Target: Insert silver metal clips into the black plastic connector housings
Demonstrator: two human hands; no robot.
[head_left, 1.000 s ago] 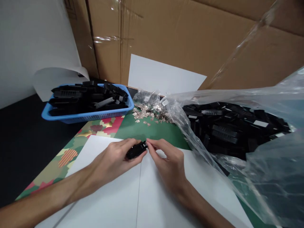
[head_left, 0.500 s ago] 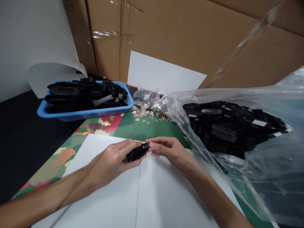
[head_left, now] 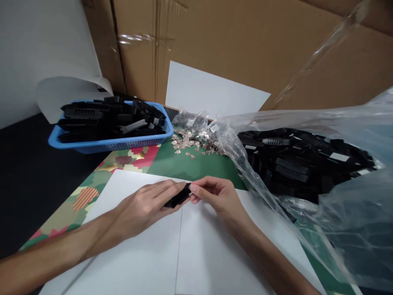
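Observation:
Above the white sheet (head_left: pixel 147 254), my left hand (head_left: pixel 150 200) is closed around a small black plastic part (head_left: pixel 178 197). The fingers and thumb cover much of the part, and its far end points up and to the right. At that end my right hand (head_left: pixel 215 198) pinches with thumb and forefinger, touching the part. Whatever those fingertips hold, if anything, is hidden. Small flat metal pieces (head_left: pixel 187 141) lie in a loose pile just beyond my hands on the green surface (head_left: pixel 172 164).
At the back left stands a blue basket (head_left: pixel 123 146) heaped with black plastic parts (head_left: pixel 101 116). On the right, a clear plastic bag (head_left: pixel 346 229) holds many similar black parts (head_left: pixel 291 170). Cardboard (head_left: pixel 221 37) walls off the back, with a white card (head_left: pixel 211 88) against it.
My left hand has turned the black part slightly, and its end now sits under my right thumb. My right fingers have closed in on that end. The view has shifted a little.

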